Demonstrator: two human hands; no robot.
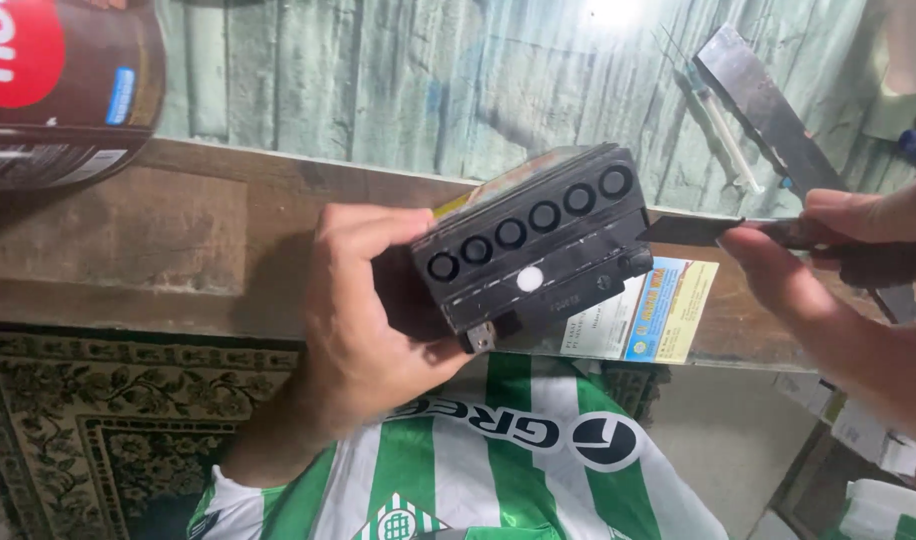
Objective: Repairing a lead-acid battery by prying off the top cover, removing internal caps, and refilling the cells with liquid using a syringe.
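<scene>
My left hand (363, 320) grips a small black battery (538, 245) tilted on its side, its face with a row of several round caps turned toward me. My right hand (838, 250) holds a knife (693, 230) by its dark handle. The blade tip touches the battery's right end near the terminal. The battery hovers over the wooden bench edge (178, 250), with a printed card (648, 315) lying just beneath it.
A brown can with a red label (63, 85) stands at the top left. A flat metal blade (768, 110) and a thin syringe-like tube (728, 135) lean on the green plank wall. A patterned rug (98, 420) lies below, beside my green-and-white striped shirt (488, 470).
</scene>
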